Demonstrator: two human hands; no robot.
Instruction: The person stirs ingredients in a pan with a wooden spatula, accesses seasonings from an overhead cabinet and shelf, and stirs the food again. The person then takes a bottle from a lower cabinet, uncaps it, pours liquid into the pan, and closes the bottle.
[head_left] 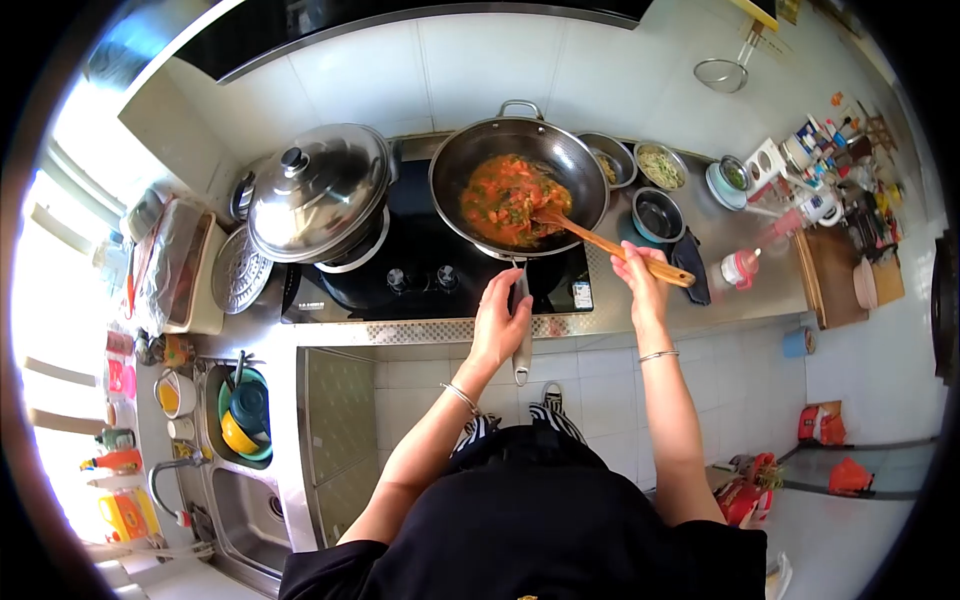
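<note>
Where the round wok (450,170) holds chunky sauce (503,197), a wooden spatula (598,241) slants in.

Looks like smooth, faintly glossy wood on the spatula (620,250) and dark, sheeny metal inside the wok (585,185). Polished, reflective metal for the domed lid (335,200) (with a shiny black knob (294,160)), glossy black on the stove top (410,220), crinkled clear plastic in the bag (175,255), matt black cloth in the shirt (520,520).
</note>
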